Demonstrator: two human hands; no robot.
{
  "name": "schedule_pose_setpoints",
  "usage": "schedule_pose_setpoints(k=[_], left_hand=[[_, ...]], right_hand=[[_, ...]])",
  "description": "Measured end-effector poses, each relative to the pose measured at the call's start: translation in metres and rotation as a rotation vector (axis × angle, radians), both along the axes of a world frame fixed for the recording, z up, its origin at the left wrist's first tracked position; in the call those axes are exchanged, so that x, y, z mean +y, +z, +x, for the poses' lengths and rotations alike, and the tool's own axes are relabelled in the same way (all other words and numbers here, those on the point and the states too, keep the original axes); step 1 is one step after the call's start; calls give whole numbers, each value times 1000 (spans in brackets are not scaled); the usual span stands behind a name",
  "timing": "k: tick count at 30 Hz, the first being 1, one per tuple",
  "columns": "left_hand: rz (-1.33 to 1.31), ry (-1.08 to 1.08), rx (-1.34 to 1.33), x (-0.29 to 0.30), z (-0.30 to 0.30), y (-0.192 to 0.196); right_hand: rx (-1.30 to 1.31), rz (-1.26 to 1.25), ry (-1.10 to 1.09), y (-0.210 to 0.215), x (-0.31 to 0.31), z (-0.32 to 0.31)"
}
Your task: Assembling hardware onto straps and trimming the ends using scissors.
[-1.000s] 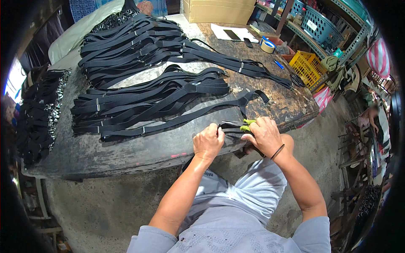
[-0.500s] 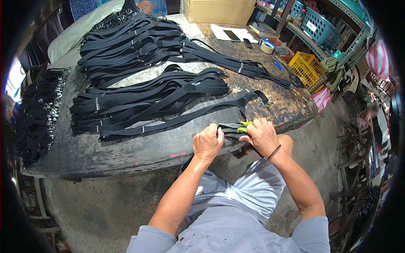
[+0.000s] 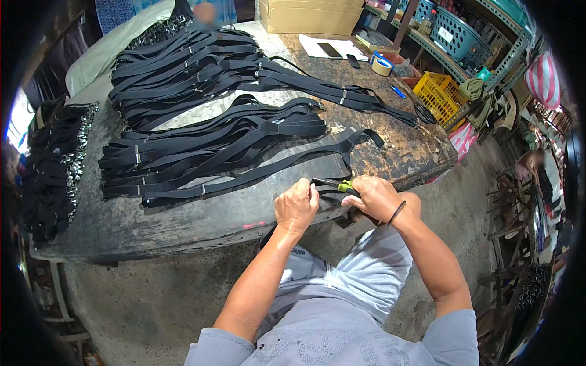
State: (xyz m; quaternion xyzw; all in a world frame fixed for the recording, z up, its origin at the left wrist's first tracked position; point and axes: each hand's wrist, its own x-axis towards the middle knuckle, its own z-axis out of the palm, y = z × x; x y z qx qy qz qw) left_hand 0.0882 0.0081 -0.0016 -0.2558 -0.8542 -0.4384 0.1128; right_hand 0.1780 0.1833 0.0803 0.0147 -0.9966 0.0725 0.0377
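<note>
Both fists closed at near edge of worn dark desk (image 3: pixel 201 222): left hand (image 3: pixel 296 205) pinching black webbing strap end (image 3: pixel 326 190), right hand (image 3: pixel 377 196) gripping yellow-green handled tool (image 3: pixel 345 185) on it; many black strap bundles (image 3: pixel 207 152) laid out behind, looking finished, this one in progress.

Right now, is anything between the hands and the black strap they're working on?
Nothing visible: the left hand and right hand both already grip the strap at the table edge.
</note>
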Motion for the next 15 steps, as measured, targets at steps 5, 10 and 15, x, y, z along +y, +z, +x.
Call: schedule_pose_setpoints(k=[5, 10, 15], left_hand=[[-15, 7, 0, 1, -1, -2], [-6, 32, -13, 2, -4, -2], [78, 52, -110, 0, -11, -2]], right_hand=[[-85, -67, 2, 8, 0, -4], [20, -71, -38, 19, 5, 2], [201, -146, -151, 23, 4, 16]])
